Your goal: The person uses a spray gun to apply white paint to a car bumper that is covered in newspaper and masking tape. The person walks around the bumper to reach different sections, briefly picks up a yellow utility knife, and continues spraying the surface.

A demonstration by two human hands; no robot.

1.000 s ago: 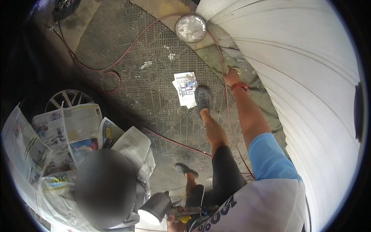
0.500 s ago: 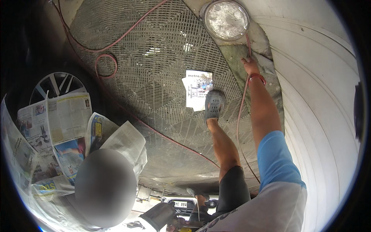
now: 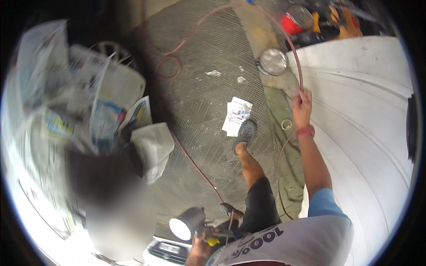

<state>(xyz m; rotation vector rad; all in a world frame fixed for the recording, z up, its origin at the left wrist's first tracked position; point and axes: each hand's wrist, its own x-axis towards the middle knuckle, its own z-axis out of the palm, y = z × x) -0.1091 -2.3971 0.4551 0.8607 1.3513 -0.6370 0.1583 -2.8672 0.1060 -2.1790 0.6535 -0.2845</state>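
I have a slim, pinkish-red flexible hose (image 3: 297,62) gripped in my right fingers (image 3: 303,94); beyond them it sweeps up and left in a wide arc, slack, making one loop well apart from them. Just ahead of my left fingers (image 3: 199,240) sits the dark grey, cylindrical metal spray-gun cup (image 3: 194,219), tilted, its bright round end facing lower left.

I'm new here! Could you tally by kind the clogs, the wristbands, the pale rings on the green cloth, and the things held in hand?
Grey clogs: 2
Red wristband: 1
Pale ring on green cloth: 1
Red hose, in the right hand: 1
Cupped tool, in the left hand: 1
Total: 6
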